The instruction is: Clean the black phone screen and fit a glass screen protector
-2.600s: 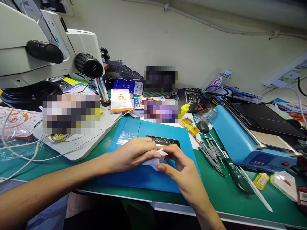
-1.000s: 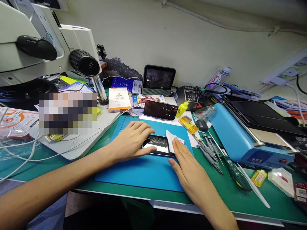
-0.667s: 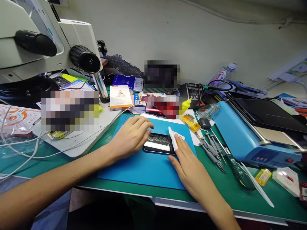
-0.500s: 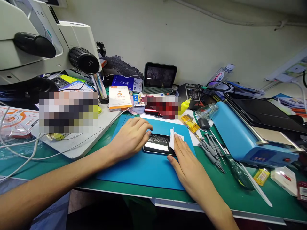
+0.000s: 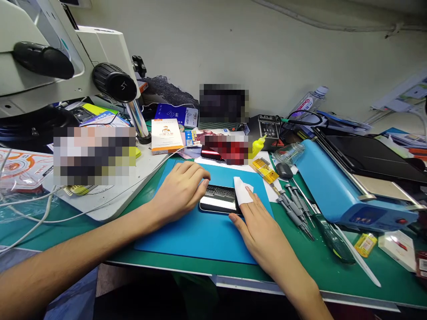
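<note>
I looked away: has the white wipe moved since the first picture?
Yes. The wipe went away from the mat's near edge, down onto the phone's right end, under the right hand.

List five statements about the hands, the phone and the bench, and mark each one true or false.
1. The left hand rests on the left end of the phone. True.
2. The right hand grips a screwdriver. False: its fingers lie flat on a white wipe at the phone's right end.
3. The phone lies on bare wood. False: it lies on the blue mat.
4. The screwdrivers lie to the right of the mat. True.
5. The microscope stands to the right of both hands. False: it stands to their left.
</note>
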